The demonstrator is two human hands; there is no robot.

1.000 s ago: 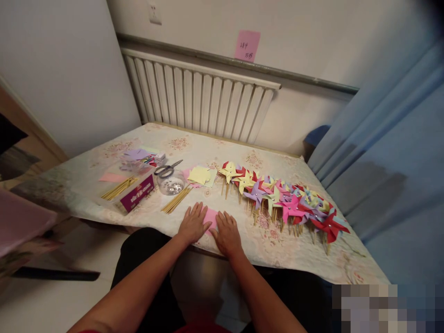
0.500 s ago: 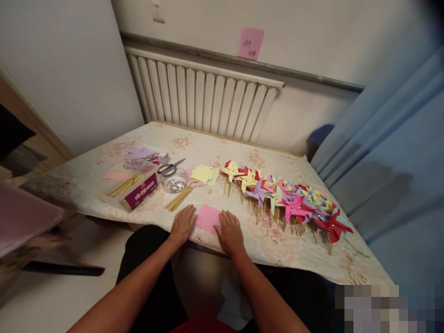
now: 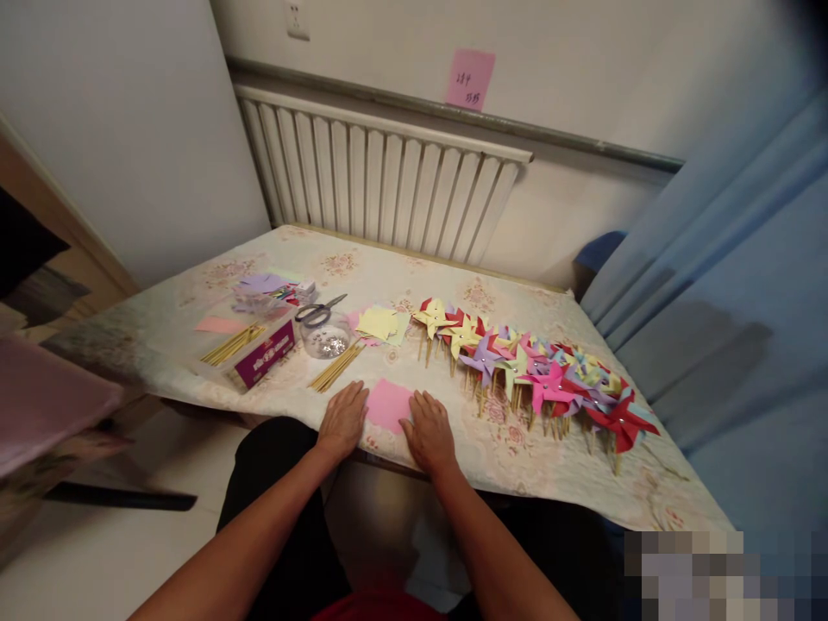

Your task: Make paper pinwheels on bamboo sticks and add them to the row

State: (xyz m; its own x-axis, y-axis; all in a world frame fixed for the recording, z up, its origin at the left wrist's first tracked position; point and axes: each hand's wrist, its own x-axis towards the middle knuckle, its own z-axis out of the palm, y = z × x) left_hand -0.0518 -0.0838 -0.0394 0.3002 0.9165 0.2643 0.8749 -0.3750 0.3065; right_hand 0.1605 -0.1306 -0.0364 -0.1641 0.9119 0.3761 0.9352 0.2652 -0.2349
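A square sheet of pink paper (image 3: 389,405) lies flat near the table's front edge, between my two hands. My left hand (image 3: 343,421) rests palm down at the sheet's left side, its fingers stretched out. On the other side my right hand (image 3: 429,431) lies flat, with the thumb and fingers at the paper's right edge. Neither hand grips anything. Just beyond my left hand is a bundle of thin wooden sticks (image 3: 336,366). A stack of yellow and pink paper squares (image 3: 379,323) sits behind the pink sheet.
Rows of paper pinwheels (image 3: 549,388) on sticks fill the table's right side. Scissors (image 3: 320,312) lie across a clear tub of small shiny pieces (image 3: 329,341). Left of it stands a purple-fronted box (image 3: 264,355) holding sticks. A radiator (image 3: 388,172) is behind the flowered tablecloth (image 3: 414,280).
My left hand's fingers have shifted very slightly at the paper's left edge. The view has moved a little; the paper and my right hand stay in place.
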